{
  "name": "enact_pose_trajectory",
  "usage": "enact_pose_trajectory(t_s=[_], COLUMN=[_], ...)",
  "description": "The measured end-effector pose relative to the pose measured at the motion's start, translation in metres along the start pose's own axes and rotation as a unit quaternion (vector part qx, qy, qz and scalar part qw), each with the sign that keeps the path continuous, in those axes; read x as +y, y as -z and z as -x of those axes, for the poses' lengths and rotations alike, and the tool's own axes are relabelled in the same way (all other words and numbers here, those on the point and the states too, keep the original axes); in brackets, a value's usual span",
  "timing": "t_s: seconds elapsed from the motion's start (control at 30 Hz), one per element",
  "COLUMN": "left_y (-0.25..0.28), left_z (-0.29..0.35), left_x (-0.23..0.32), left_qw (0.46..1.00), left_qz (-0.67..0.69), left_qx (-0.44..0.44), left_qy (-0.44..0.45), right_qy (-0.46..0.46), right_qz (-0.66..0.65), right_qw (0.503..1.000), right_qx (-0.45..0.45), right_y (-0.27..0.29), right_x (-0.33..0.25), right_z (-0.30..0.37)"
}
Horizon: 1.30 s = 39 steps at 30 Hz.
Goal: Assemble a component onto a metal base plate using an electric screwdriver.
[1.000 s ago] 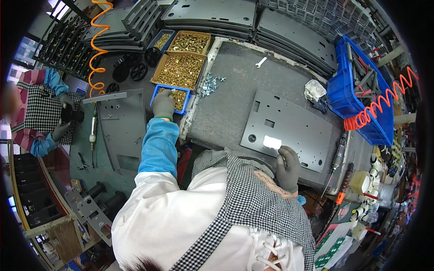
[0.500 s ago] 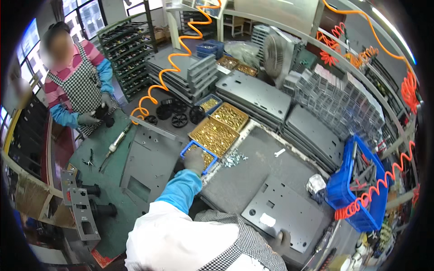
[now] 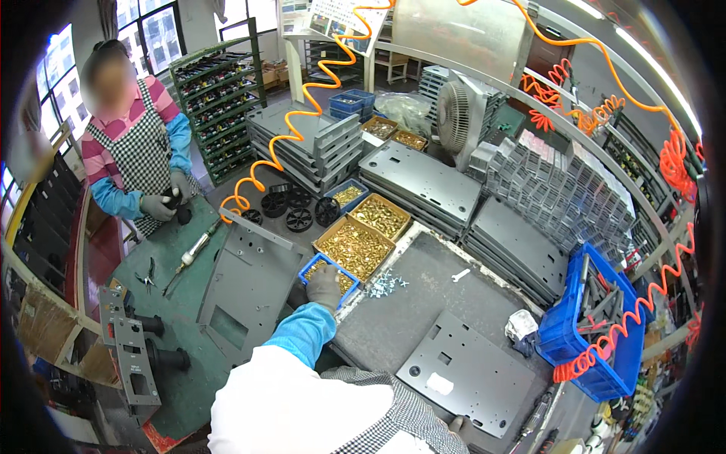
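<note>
Still reaching left, into the fasteners

The left gloved hand (image 3: 324, 287) is staying over the small blue tray (image 3: 351, 293) of brass-coloured fasteners (image 3: 345, 282), so that reach is apparently continuing; whether its fingers are spread or pinching, I cannot tell. The view is tilting up, leaving the right gloved hand (image 3: 460, 428) barely showing by the drilled grey panel's (image 3: 480, 373) near edge, fingers unclear.

High up at the back there is a white poster (image 3: 324, 17) with dark writing and little colored pictures on it. Low on the left, a gray metal panel (image 3: 137, 366) with square holes has tiny white marks that look like printing, too small to read. On the big flat gray plate (image 3: 484, 378) is a white patch (image 3: 439, 384), maybe a label; it looks blank from here.
</note>
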State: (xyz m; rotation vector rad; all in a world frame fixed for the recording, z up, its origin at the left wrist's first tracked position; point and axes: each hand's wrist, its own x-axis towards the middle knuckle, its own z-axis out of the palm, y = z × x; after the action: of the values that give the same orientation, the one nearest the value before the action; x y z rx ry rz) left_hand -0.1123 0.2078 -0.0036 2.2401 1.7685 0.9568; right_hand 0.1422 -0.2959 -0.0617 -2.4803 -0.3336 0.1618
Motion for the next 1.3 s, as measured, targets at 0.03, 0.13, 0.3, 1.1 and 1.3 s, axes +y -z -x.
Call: enact_pose_trajectory(t_s=[0.03,0.13,0.3,1.1,1.3], left_y=[0.006,0.015,0.012,0.004,0.023], left_z=[0.0,0.003,0.004,0.007,0.012], left_x=[0.001,0.003,0.003,0.009,-0.004], left_qw=[1.0,1.0,1.0,0.996,0.998], left_qz=[-0.003,0.006,0.007,0.044,0.041], left_qx=[0.011,0.019,0.012,0.064,0.044], left_qy=[-0.003,-0.018,-0.026,-0.039,-0.007], right_qy=[-0.004,-0.022,-0.027,-0.075,-0.012], right_qz=[0.009,0.023,0.0,-0.147,-0.126], right_qw=[1.0,0.999,0.999,0.979,0.987], right_qx=[0.001,-0.023,-0.026,0.119,0.104], right_y=[0.001,0.007,0.013,0.038,0.037], right_x=[0.001,-0.001,-0.002,-0.025,-0.039], right_z=[-0.001,-0.006,-0.004,-0.003,-0.005])
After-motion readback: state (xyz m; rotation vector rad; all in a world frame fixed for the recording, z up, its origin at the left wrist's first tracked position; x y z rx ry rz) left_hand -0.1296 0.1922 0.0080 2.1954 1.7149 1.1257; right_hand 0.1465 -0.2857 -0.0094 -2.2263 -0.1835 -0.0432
